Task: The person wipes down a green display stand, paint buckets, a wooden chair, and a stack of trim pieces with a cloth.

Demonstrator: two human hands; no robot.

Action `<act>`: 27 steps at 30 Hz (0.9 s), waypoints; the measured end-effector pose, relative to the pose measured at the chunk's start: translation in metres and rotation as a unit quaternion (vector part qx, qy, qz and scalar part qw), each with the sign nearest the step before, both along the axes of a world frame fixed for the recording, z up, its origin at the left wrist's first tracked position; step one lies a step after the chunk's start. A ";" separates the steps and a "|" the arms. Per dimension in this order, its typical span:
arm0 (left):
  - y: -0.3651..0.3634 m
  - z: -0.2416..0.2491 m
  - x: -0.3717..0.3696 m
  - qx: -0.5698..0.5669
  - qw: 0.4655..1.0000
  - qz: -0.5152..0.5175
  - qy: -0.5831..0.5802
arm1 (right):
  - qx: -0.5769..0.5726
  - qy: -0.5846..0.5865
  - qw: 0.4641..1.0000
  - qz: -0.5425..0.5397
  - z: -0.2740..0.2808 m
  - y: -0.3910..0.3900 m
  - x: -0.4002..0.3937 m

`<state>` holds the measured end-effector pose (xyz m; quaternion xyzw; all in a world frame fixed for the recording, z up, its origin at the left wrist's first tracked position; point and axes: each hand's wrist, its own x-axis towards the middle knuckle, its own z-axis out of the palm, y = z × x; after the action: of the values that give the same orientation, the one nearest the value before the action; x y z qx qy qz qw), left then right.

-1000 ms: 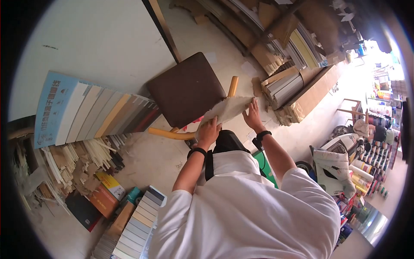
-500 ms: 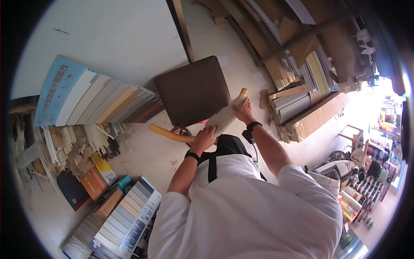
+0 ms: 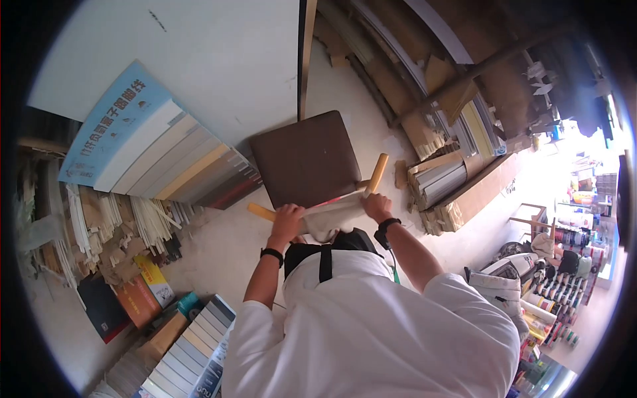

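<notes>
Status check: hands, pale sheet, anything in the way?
Left hand and right hand at opposite ends of the pale sheet. Sheet sagging between. Brown seat just beyond; wooden bar close by right hand.

Brown seat [image 3: 305, 159]: blocks me straight ahead.
Wooden bar [image 3: 377, 174]: juts up just past my right hand [image 3: 377, 207].
Floor [image 3: 342, 89]: open lane between seat and cardboard boxes [image 3: 474, 199].

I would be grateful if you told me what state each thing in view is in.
Pale sheet: held between both hands, bent and sagging.
Left hand: closed on the sheet.
Right hand: closed on the sheet.
Brown seat: facing up, uncovered.
Cardboard box: open at one end, grey strips showing.
</notes>
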<state>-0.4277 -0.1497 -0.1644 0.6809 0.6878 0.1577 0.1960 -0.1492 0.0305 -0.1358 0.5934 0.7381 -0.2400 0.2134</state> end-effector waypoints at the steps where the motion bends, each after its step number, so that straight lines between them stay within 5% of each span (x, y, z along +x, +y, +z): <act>1: -0.001 0.007 -0.015 0.009 1.000 0.024 0.009 | -0.005 -0.022 0.999 0.032 0.003 -0.008 -0.006; 4: -0.006 0.016 -0.050 0.034 0.997 0.063 0.026 | 0.004 -0.016 0.981 0.191 -0.016 -0.042 -0.039; 10: -0.037 0.015 -0.091 0.037 0.982 0.155 0.105 | -0.145 0.050 0.931 0.330 0.017 -0.068 -0.129; 14: -0.055 0.030 -0.086 0.003 0.970 0.229 0.078 | -0.036 0.157 0.926 0.342 -0.011 -0.089 -0.149; 19: -0.048 0.013 -0.065 0.085 0.952 0.289 -0.061 | -0.093 0.077 0.951 0.283 0.001 -0.110 -0.153; 25: -0.029 0.005 -0.025 0.111 0.973 0.198 -0.040 | -0.010 0.124 0.962 0.242 -0.017 -0.106 -0.097; 27: -0.030 0.000 -0.011 0.092 0.986 0.133 -0.040 | 0.007 0.096 0.986 0.133 -0.009 -0.095 -0.076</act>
<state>-0.4388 -0.1797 -0.1646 0.5920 0.7460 0.2725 0.1373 -0.2248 -0.0644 -0.1448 0.4659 0.8290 -0.2606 0.1670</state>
